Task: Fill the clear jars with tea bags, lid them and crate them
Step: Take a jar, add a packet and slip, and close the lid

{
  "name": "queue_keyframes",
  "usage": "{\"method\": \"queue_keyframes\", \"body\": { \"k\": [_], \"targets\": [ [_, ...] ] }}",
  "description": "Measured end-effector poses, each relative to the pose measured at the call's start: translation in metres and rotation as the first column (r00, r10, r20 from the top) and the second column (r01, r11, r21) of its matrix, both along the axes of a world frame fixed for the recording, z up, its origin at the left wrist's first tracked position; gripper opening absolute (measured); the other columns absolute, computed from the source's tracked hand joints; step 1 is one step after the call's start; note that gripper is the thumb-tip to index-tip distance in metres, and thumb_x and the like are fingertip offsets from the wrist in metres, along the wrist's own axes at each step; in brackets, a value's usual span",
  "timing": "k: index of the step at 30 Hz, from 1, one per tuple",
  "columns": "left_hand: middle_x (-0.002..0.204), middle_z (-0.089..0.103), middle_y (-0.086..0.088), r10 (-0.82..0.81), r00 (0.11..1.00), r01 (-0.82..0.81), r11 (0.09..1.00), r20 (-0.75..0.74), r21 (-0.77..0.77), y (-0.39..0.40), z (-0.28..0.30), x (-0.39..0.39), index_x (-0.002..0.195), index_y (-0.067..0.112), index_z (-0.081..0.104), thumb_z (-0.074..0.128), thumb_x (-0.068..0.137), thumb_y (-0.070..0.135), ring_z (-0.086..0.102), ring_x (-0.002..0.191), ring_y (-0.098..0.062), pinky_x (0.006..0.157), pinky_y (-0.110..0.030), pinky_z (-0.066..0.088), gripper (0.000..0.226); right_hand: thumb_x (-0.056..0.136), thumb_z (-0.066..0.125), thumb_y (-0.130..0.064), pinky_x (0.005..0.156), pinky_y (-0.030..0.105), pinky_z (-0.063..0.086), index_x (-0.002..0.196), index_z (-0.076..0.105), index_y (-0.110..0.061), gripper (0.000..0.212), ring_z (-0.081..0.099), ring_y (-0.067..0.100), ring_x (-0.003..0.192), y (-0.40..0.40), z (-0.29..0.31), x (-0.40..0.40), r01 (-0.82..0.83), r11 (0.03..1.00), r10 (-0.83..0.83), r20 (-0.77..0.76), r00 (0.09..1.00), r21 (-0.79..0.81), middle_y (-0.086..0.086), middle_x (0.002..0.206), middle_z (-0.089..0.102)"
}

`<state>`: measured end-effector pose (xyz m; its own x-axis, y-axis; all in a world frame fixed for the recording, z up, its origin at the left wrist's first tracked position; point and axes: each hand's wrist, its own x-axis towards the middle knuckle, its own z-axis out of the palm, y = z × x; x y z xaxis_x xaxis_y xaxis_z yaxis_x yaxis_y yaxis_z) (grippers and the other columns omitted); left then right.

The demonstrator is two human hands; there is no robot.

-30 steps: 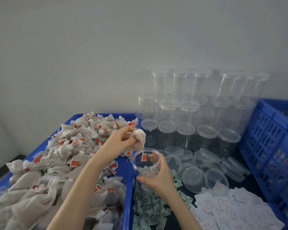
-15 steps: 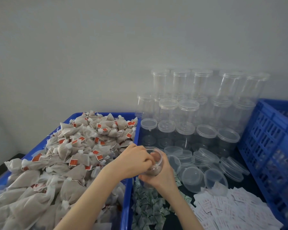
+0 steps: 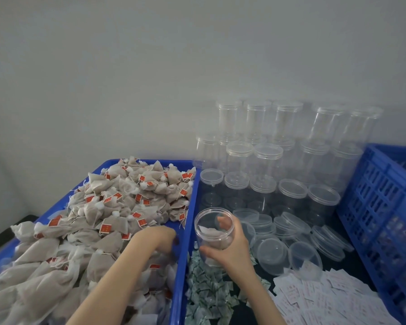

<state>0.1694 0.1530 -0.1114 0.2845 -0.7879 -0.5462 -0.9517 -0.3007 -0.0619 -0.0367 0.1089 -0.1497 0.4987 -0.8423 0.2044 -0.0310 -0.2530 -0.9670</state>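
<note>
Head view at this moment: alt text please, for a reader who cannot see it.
A person's right hand holds an open clear jar with a tea bag inside, while the left hand reaches into a blue tray heaped with tea bags. Behind stand stacked empty jars and loose lids; a blue crate sits at right.

I can't read any text from here. The red tags [image 3: 106,228] on the tea bags [image 3: 113,225] and the white slips [image 3: 319,299] at the worktop's near right corner carry print, too blurred to make out.
</note>
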Motion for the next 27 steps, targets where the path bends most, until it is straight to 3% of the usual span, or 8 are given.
{"method": "queue_keyframes", "body": {
  "k": [2,5,8,14,18,22,25,27],
  "targets": [
    [0.112,0.063,-0.001,-0.001,0.999,0.004,0.997,-0.038,0.077,0.001,-0.004,-0.007,0.127,0.016,0.057,0.066,0.086,0.030,0.059,0.100,-0.023,0.085,-0.034,0.048,0.044,0.055,0.088,-0.023,0.084,0.007,0.043,0.122,0.049,-0.042,0.080,0.053,-0.004,0.116,0.000,0.001,0.000,0.004,1.000,-0.004,-0.004,1.000,-0.005,-0.018,0.126,0.056],
    [0.086,0.052,0.005,0.031,0.997,-0.025,0.996,-0.064,0.088,0.003,-0.009,-0.014,0.113,0.017,0.056,0.062,0.087,0.018,0.054,0.085,-0.018,0.078,-0.033,0.046,0.027,0.055,0.089,-0.024,0.083,0.008,0.043,0.122,0.049,-0.042,0.079,0.054,-0.003,0.115,0.000,0.003,-0.001,0.005,1.000,-0.005,-0.002,1.000,-0.011,-0.018,0.125,0.056],
    [0.087,0.051,0.005,0.028,0.998,-0.023,0.996,-0.063,0.081,0.005,-0.007,-0.014,0.118,0.015,0.054,0.060,0.088,0.016,0.052,0.085,-0.018,0.079,-0.032,0.045,0.031,0.053,0.087,-0.028,0.084,0.009,0.043,0.120,0.049,-0.044,0.079,0.054,-0.003,0.116,0.001,0.005,-0.001,0.008,1.000,-0.008,-0.004,1.000,-0.009,-0.019,0.125,0.056],
    [0.111,0.064,-0.005,-0.036,0.998,0.035,0.999,-0.057,-0.016,0.009,0.005,-0.010,0.117,0.016,0.059,0.060,0.089,0.019,0.054,0.087,-0.019,0.077,-0.031,0.045,0.028,0.059,0.091,-0.018,0.086,0.009,0.043,0.125,0.048,-0.040,0.082,0.053,-0.001,0.118,0.001,0.002,-0.001,-0.003,1.000,0.003,-0.010,1.000,-0.011,-0.017,0.127,0.056],
    [0.091,0.058,0.008,-0.041,0.992,0.011,0.970,-0.116,-0.244,0.014,0.022,-0.001,0.094,0.022,0.058,0.058,0.090,0.021,0.053,0.078,-0.009,0.064,-0.018,0.040,0.004,0.058,0.090,-0.019,0.086,0.012,0.044,0.127,0.048,-0.038,0.083,0.054,0.001,0.118,0.001,0.001,-0.001,-0.015,1.000,0.015,-0.011,1.000,0.000,-0.015,0.127,0.056],
    [0.088,0.060,0.009,-0.005,0.980,-0.115,0.805,-0.200,-0.582,0.017,0.036,0.004,0.084,0.026,0.053,0.058,0.093,0.016,0.058,0.078,-0.005,0.065,-0.014,0.044,0.014,0.054,0.090,-0.023,0.084,0.007,0.044,0.125,0.046,-0.041,0.085,0.053,-0.006,0.116,0.001,0.000,-0.001,-0.018,1.000,0.018,-0.002,1.000,0.017,-0.017,0.127,0.055],
    [0.086,0.062,0.009,-0.003,0.962,-0.226,0.549,-0.272,-0.805,0.017,0.048,-0.003,0.086,0.027,0.054,0.059,0.093,0.017,0.060,0.077,-0.004,0.068,-0.015,0.050,0.013,0.052,0.090,-0.025,0.082,0.005,0.044,0.123,0.046,-0.044,0.085,0.052,-0.012,0.113,0.002,-0.001,0.000,-0.018,1.000,0.018,-0.002,1.000,0.021,-0.018,0.128,0.055],
    [0.083,0.060,0.015,-0.050,0.946,-0.285,0.340,-0.320,-0.896,0.017,0.056,-0.011,0.088,0.027,0.056,0.062,0.090,0.017,0.059,0.076,0.002,0.064,-0.011,0.046,0.012,0.055,0.091,-0.021,0.079,0.002,0.044,0.121,0.046,-0.045,0.084,0.051,-0.017,0.109,0.002,-0.002,0.001,-0.020,1.000,0.020,-0.002,1.000,0.020,-0.017,0.128,0.054]
  ]
}}
